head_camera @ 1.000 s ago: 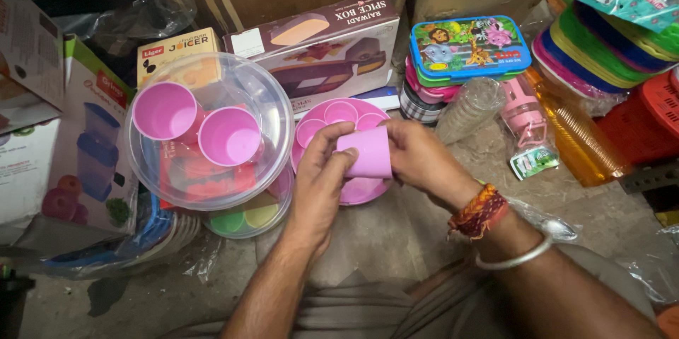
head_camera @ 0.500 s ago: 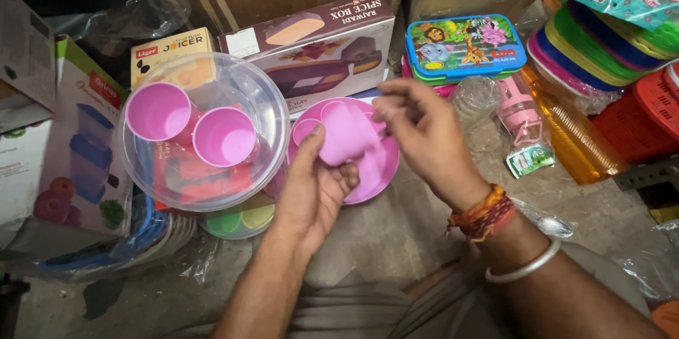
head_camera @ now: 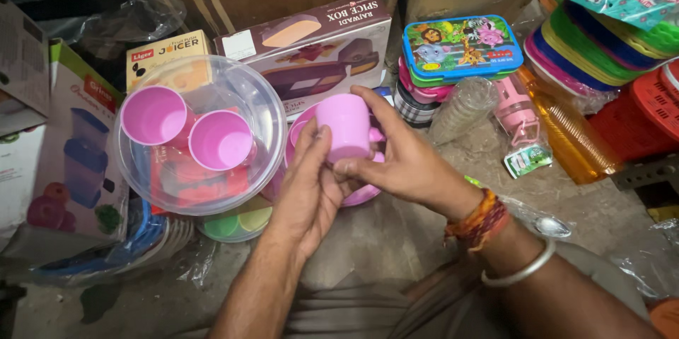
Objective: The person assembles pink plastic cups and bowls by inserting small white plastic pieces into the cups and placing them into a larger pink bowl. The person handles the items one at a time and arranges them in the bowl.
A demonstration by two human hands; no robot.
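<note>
Seen from above, a person's two bare hands meet over a cluttered concrete floor (head_camera: 396, 240). The left hand (head_camera: 308, 194) and the right hand (head_camera: 399, 162) together hold a small pink plastic cup (head_camera: 344, 127), turned mouth-down; the left fingers curl against its near side while the right thumb and fingers wrap its far side and rim, so both hands are closed on it. The cup hangs just above a pink plate (head_camera: 361, 194) lying on the floor, most of it hidden by the hands. Just left of the hands sits a clear plastic bowl (head_camera: 247, 84) holding two more pink cups (head_camera: 153, 115), mouths up, side by side. Behind these, toward the far edge of the floor, stand a purple cardboard box (head_camera: 318, 56) and a smaller yellow carton (head_camera: 170, 52). To the right, a stack of lunch boxes topped by a blue cartoon-animal lid (head_camera: 463, 45) rests near an orange bottle (head_camera: 566, 137). The right wrist wears red thread bands (head_camera: 484, 219) and a silver bangle (head_camera: 520, 272).
</note>
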